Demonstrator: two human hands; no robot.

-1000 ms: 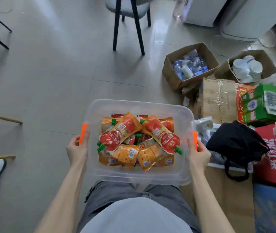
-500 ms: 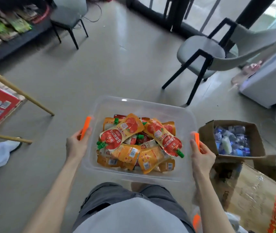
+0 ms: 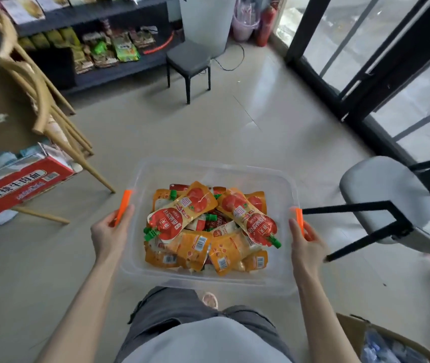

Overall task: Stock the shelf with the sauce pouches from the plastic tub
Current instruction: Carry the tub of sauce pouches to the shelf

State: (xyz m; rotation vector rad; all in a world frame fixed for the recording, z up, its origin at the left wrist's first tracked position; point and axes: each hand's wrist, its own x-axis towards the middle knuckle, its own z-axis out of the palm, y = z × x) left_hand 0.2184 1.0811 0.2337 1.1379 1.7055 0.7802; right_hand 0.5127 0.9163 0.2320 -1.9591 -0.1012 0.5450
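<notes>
Left grip (image 3: 109,233) is curled round the left orange handle (image 3: 123,205) on the rim of the plastic tub (image 3: 208,169), thumb on top. Right grip (image 3: 305,242) is clamped the same way on the right orange handle (image 3: 299,221) at the opposite rim, so the clear tub hangs between them in front of the person's waist, up off the floor (image 3: 208,121). Between the two grips, inside the tub, lies a loose heap of sauce pouches (image 3: 208,226), orange and red with green screw caps, two of the bigger ones lying on top. Ahead of the grips and off to the left, well apart across the floor, stands the dark shelf (image 3: 98,72) with packets of goods on its boards, and a small dark stool (image 3: 189,58) stands near its right end. Out beyond the left grip are pale wooden chair legs (image 3: 51,121) and a red printed carton (image 3: 20,187). Near the right grip stands a grey chair (image 3: 381,200) on black legs, and farther ahead on that side are glass doors (image 3: 391,61) in black frames.
</notes>
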